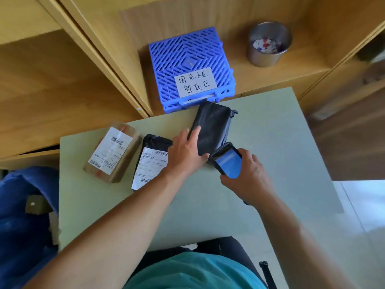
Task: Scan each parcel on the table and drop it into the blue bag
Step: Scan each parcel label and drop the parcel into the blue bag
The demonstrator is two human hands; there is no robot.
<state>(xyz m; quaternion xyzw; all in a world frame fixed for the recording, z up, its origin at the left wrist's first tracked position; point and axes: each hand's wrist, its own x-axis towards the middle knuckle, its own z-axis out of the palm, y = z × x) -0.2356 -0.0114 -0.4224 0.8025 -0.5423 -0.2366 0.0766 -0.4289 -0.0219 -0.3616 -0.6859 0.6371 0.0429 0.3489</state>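
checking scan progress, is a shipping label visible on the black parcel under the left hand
No, the black parcel under the left hand shows only plain black wrap, while the right hand holds the scanner beside it.

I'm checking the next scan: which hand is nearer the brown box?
Left. The left hand rests on the black parcel, right of the brown box; the right hand holds the scanner farther right.

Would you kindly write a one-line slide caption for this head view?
Left hand steadies a label-less black plastic-wrapped parcel while right hand aims a black handheld scanner at it.
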